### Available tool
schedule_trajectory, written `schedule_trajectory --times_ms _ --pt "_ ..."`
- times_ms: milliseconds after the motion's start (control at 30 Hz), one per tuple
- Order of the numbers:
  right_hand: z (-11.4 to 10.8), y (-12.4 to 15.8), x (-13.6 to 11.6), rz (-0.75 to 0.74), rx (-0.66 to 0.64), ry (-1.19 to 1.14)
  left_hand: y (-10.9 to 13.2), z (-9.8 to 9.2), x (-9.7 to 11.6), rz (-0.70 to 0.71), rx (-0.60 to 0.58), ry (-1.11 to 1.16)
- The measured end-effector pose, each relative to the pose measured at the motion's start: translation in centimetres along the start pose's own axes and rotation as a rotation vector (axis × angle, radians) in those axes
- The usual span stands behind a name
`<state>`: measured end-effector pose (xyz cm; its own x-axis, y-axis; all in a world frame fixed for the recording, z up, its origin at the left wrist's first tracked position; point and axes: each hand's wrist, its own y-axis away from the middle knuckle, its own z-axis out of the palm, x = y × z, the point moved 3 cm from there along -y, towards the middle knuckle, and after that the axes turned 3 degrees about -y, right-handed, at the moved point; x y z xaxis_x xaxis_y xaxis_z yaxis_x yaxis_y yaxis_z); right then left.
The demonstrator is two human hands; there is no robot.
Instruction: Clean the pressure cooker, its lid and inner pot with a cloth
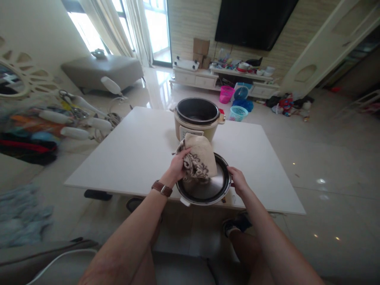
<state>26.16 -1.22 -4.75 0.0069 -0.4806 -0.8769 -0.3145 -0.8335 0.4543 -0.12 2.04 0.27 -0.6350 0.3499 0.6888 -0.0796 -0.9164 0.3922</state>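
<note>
My left hand [178,165] is closed on a folded beige cloth [203,152] with a dark brown pattern along its edge. The cloth lies over the upper left part of a round pot lid [218,186], whose metal inner side and dark sealing ring face up. My right hand [237,179] grips the lid's rim on the right side. The lid is held at the table's near edge, partly overhanging it. Just beyond the cloth stands an electric pressure cooker [194,128], uncovered, with a dark inner pot; the cloth hides its lower front.
The white table [142,146] carries the cooker. A lamp with several white shades [99,124] stands at the left. Past the table are a pink basket [227,94], a light blue basket [238,113] and a cluttered low cabinet [204,81]. A grey bench [103,71] is by the window.
</note>
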Motion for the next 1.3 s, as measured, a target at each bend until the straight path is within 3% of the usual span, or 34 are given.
schedule_trajectory --times_ms 133,233,367,567,700,833,1067,1300 --pt "-0.8 -0.1 0.0 -0.027 0.037 -0.009 -0.4 -0.1 1.9 0.137 0.092 0.200" --pt "-2.7 -0.6 0.1 -0.038 0.110 -0.016 -0.7 -0.5 2.9 0.265 0.156 0.292" --pt "-7.3 -2.0 0.7 -0.066 0.264 -0.045 -0.9 -1.5 3.7 0.352 0.244 0.360" --pt "-15.1 -3.3 2.2 -0.009 0.583 -0.157 -0.7 -2.3 4.5 0.331 0.244 0.379" --pt "-17.5 -3.3 2.7 0.011 0.750 -0.323 -0.4 -2.0 4.4 0.318 0.248 0.398" --pt "-17.0 -3.9 2.5 0.008 0.755 -0.430 -0.2 -2.0 3.9 0.328 0.293 0.394" --pt "-13.3 -5.7 1.6 -0.008 0.619 -0.555 -0.1 -2.3 3.2 0.280 0.296 0.378" --pt "-11.8 -5.3 1.0 -0.009 0.575 -0.593 0.0 -1.7 2.6 0.272 0.350 0.445"
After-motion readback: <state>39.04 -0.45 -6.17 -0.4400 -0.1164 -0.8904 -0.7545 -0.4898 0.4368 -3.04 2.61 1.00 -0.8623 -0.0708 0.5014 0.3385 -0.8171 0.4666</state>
